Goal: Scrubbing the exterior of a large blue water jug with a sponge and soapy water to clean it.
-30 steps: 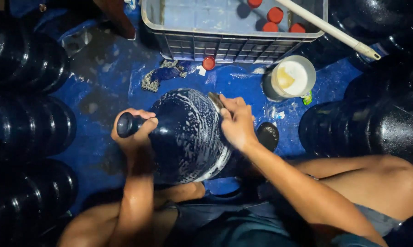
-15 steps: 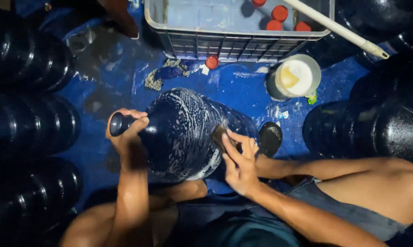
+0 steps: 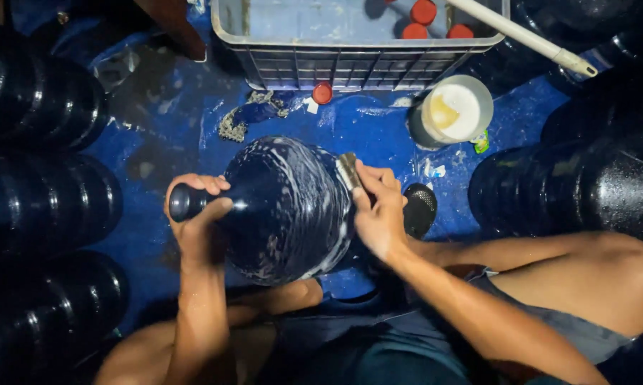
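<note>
A large dark blue water jug point(image 3: 286, 210) lies on its side on the wet blue floor point(image 3: 172, 128), streaked with white suds, its neck pointing to nine o'clock. The left hand point(image 3: 193, 214) is closed around that neck, fingers wrapped over the mouth. At three o'clock of the jug, the right hand point(image 3: 378, 210) is clenched on a small scrubbing pad point(image 3: 348, 171), pressed against the jug's soapy base edge. Just beside this hand, further toward three o'clock, a dark round scrubber point(image 3: 421, 208) rests on the floor. At twelve o'clock stands a grey plastic crate point(image 3: 357, 60) with red caps point(image 3: 422, 13) inside and a white pole point(image 3: 521, 34) lying across its corner; one loose red cap point(image 3: 323, 93) sits on the floor in front of it. A white tub point(image 3: 455, 110) of soapy liquid stands at one o'clock. More dark jugs point(image 3: 43, 199) are stacked at nine o'clock and at three o'clock.
</note>
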